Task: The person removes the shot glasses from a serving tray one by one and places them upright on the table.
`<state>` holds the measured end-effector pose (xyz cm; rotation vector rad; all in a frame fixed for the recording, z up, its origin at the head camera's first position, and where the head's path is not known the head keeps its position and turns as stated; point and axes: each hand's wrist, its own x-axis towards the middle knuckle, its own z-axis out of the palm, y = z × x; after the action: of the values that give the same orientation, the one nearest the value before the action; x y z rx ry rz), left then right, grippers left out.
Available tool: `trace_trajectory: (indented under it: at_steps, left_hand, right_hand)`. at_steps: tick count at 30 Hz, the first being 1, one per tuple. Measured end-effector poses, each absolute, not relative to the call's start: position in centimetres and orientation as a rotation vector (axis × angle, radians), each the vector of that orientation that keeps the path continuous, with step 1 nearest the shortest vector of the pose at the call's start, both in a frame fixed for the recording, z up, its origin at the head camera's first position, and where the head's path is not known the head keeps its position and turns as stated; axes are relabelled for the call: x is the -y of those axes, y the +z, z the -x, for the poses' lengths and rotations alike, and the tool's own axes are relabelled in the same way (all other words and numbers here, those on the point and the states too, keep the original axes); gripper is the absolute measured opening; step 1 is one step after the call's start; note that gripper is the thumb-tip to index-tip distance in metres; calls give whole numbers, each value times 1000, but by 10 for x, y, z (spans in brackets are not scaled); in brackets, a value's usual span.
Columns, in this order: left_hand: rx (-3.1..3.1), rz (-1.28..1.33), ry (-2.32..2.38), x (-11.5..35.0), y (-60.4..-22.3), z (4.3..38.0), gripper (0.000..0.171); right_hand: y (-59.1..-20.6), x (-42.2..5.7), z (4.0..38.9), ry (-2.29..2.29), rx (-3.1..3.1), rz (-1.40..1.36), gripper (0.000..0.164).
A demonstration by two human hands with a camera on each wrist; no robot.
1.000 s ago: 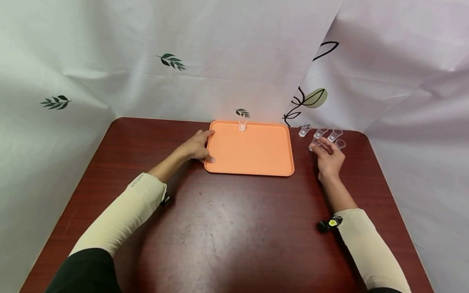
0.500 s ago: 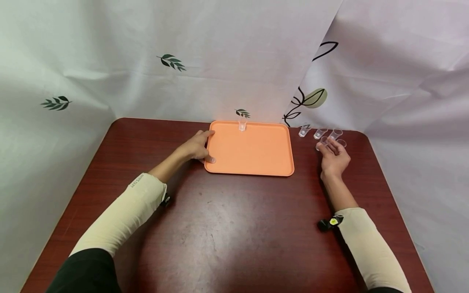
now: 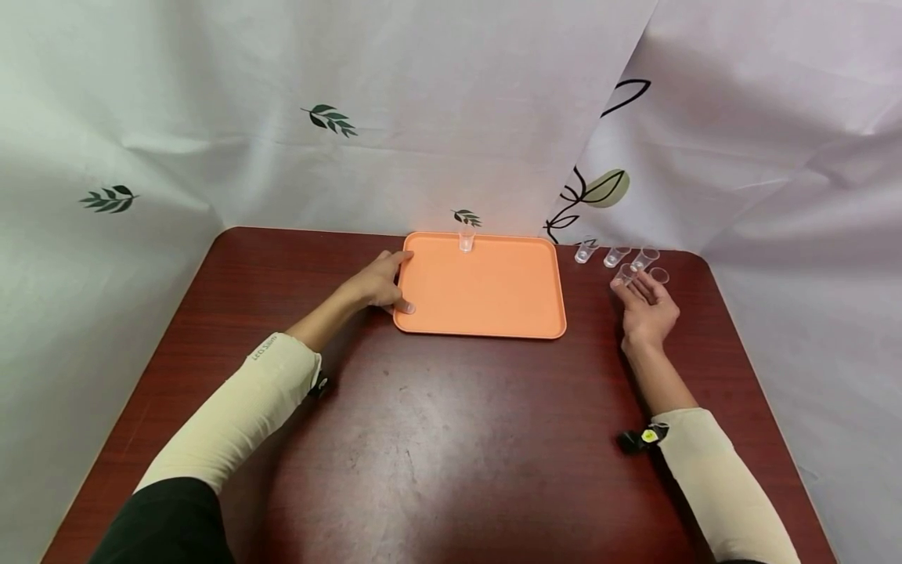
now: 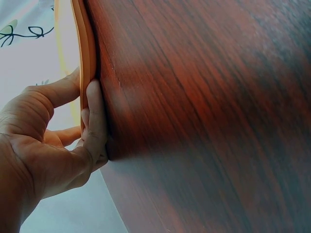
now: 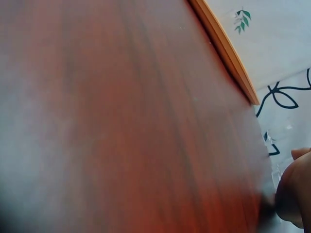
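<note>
At the orange tray's [image 3: 486, 294] left edge, my left hand [image 3: 377, 280] holds the rim. In the left wrist view, this hand [image 4: 58, 145] has fingers on both sides of the tray's edge [image 4: 85, 48]. A small clear plastic cup [image 3: 466, 241] stands on the tray near its far rim. My right hand [image 3: 648, 309], at the table's far right, pinches another clear cup [image 3: 625, 273] between thumb and fingers. Only part of the right hand [image 5: 296, 189] enters the right wrist view, at the edge. One more cup [image 3: 659, 275] is partly hidden behind its fingers.
Several more clear cups, among them a left one [image 3: 586, 251], a middle one [image 3: 616, 255] and a right one [image 3: 644, 258], form a row along the table's [image 3: 451, 439] back edge. White patterned cloth [image 3: 423, 117] hangs right behind the table.
My right hand has moved slightly right with the pinched cup, bringing it nearer the cup behind its fingers. The left hand and the tray have stayed still.
</note>
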<state>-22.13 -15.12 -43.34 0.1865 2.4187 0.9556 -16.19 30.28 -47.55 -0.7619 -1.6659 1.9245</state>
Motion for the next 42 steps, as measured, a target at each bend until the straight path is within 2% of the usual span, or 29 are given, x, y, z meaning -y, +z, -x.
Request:
trace_trajectory:
  at_steps: [6, 19, 29, 38, 42]
  left_hand:
    - [-2418, -185, 958, 152, -434, 221, 118]
    - [-2416, -176, 953, 151, -432, 221, 119]
    - [-2408, -175, 961, 152, -432, 221, 119]
    - [-2396, -167, 971, 151, -430, 221, 120]
    - [-2394, -162, 972, 151, -431, 221, 120]
  right_hand:
    - [-474, -308, 149, 1966, 1656, 736, 59]
    - [-469, -304, 134, 2121, 1593, 698, 40]
    - [-466, -284, 142, 2158, 1679, 597, 35]
    - [-463, -267, 155, 2158, 1753, 523, 19]
    - [-461, -259, 163, 2164, 1784, 505, 22]
